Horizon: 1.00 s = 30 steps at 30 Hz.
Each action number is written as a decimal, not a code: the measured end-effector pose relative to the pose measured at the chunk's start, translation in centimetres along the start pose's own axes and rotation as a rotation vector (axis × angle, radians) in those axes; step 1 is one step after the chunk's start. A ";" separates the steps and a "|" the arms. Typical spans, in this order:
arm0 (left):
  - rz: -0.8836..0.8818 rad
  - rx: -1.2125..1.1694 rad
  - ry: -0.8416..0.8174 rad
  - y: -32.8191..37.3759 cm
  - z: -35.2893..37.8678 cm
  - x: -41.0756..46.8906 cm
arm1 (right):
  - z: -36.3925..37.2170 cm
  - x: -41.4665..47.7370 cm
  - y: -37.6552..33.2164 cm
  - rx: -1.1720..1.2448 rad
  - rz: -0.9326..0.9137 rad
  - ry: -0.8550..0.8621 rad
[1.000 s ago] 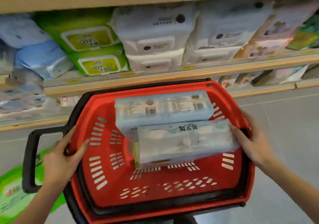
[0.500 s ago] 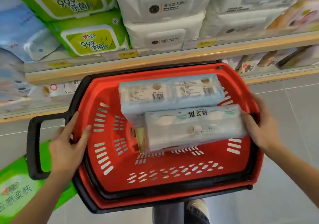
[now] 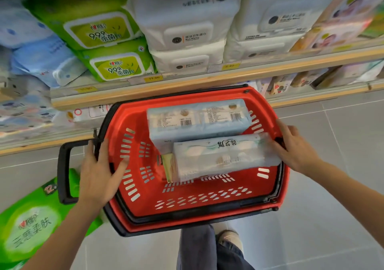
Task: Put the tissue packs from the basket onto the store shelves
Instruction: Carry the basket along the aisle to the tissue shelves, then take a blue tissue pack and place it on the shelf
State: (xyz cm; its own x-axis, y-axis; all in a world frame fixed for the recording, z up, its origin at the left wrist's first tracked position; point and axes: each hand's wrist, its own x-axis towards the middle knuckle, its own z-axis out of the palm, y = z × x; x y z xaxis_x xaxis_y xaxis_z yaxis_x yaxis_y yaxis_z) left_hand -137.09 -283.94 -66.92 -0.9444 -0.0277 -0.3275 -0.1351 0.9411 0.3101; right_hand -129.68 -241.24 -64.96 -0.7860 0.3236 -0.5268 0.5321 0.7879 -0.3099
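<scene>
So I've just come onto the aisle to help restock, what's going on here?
A person faces the shelves with a red basket in front of them. Their left hand lies flat on its left rim; the right hand is at the right rim, fingers touching the end of the white tissue pack. That pack lies partly on a blue tissue pack inside the basket. Neither is shelved yet.
</scene>
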 end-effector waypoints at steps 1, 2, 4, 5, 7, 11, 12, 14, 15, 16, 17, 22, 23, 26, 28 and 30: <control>0.043 -0.011 0.007 0.9 -0.4 -0.6 | -0.2 -0.5 -0.1 -0.040 -0.036 -0.004; 0.095 -0.018 0.001 1.7 -0.7 -1.2 | -0.3 -1.1 -0.1 -0.088 -0.091 -0.007; 0.244 0.000 -0.033 3.5 -1.2 -2.6 | -0.3 -2.2 -0.4 -0.172 -0.223 -0.012; 0.333 0.024 -0.053 4.5 -1.2 -3.2 | -0.1 -2.6 -0.5 -0.201 -0.287 -0.032; 0.496 0.080 -0.096 6.4 -0.8 -4.2 | 0.4 -2.9 -1.0 -0.239 -0.349 -0.117; 0.673 0.238 -0.160 8.8 1.2 -4.4 | 1.5 -2.0 -2.0 -0.352 -0.394 -0.204; 0.700 0.285 -0.157 9.1 1.8 -4.0 | 1.7 -1.6 -2.0 -0.383 -0.399 -0.208; 0.736 0.355 -0.149 9.5 3.0 -3.1 | 2.1 -0.7 -1.9 -0.437 -0.413 -0.203; 0.746 0.373 -0.155 9.7 3.6 -2.7 | 2.4 -0.2 -1.9 -0.450 -0.420 -0.196; 0.753 0.386 -0.164 9.9 4.1 -2.3 | 2.6 0.3 -2.0 -0.454 -0.422 -0.189; 0.757 0.397 -0.170 10.0 4.6 -2.0 | 2.8 0.7 -2.0 -0.455 -0.423 -0.184; 0.771 0.357 -0.149 10.1 5.6 -1.1 | 3.7 1.9 -1.9 -0.490 -0.459 -0.160; 0.770 0.332 -0.147 10.0 5.8 -1.0 | 3.9 2.0 -1.9 -0.492 -0.471 -0.143; 0.767 0.269 -0.190 9.9 6.1 -0.6 | 4.2 2.5 -2.0 -0.511 -0.493 -0.104; 0.760 0.246 -0.225 9.7 6.1 -0.5 | 4.3 2.6 -1.9 -0.495 -0.509 -0.086; 0.757 0.249 -0.221 9.6 5.8 -0.7 | 4.1 2.3 -2.0 -0.467 -0.525 -0.065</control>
State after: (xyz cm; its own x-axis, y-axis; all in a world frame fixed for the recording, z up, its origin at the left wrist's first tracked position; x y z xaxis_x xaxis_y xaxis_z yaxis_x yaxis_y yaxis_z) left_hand -136.00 -272.96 -68.89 -0.6691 0.6861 -0.2856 0.6087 0.7264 0.3190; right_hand -131.24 -244.25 -68.83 -0.8738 -0.1813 -0.4513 -0.1145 0.9785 -0.1714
